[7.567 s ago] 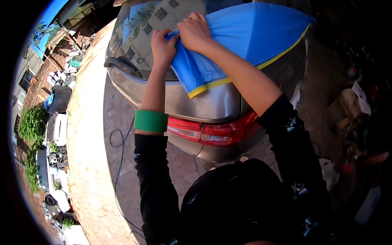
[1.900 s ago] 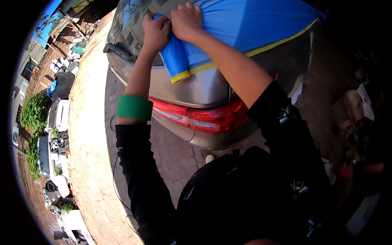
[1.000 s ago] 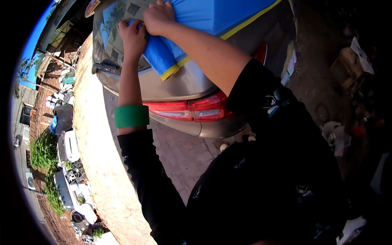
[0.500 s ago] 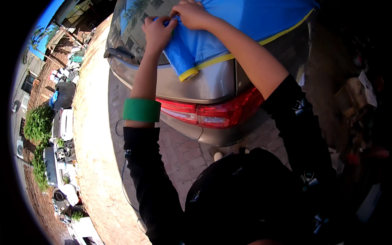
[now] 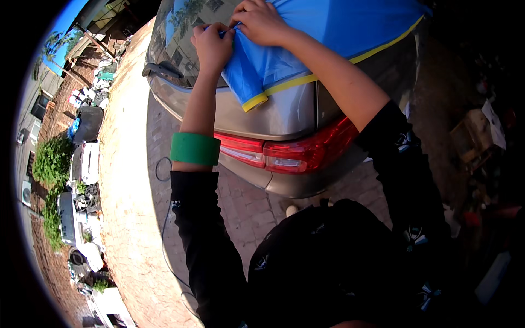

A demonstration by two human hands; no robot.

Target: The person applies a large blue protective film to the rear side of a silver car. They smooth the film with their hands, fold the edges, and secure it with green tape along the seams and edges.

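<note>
My left hand [image 5: 213, 48] pinches the top of a folded or rolled length of blue sheet [image 5: 243, 81] lying over the rear window [image 5: 180, 46] of a grey-brown car. Just to its right, my right hand [image 5: 259, 23] has its fingers bent and pressed together on the same fold, fingertips nearly meeting those of my left hand. The sheet spreads rightward across the car, with a yellow border [image 5: 383, 48] along its lower edge. The red taillight [image 5: 317, 147] sits below the painted bodywork [image 5: 287, 115]. A wide green band [image 5: 194, 148] circles my left forearm.
A rear wiper [image 5: 161, 69] sticks out at the window's left. A dark hose [image 5: 164, 169] lies on the paving [image 5: 243, 208]. Piled scrap [image 5: 87, 164], shrubs [image 5: 52, 161] and a brick wall run along the left. Cardboard and debris [image 5: 473, 136] are at the dim right.
My hands stay at the same fold. The view swung a second ago and has come back. My right hand's fingertips now curl closer to my left hand's than 1.9 seconds ago.
</note>
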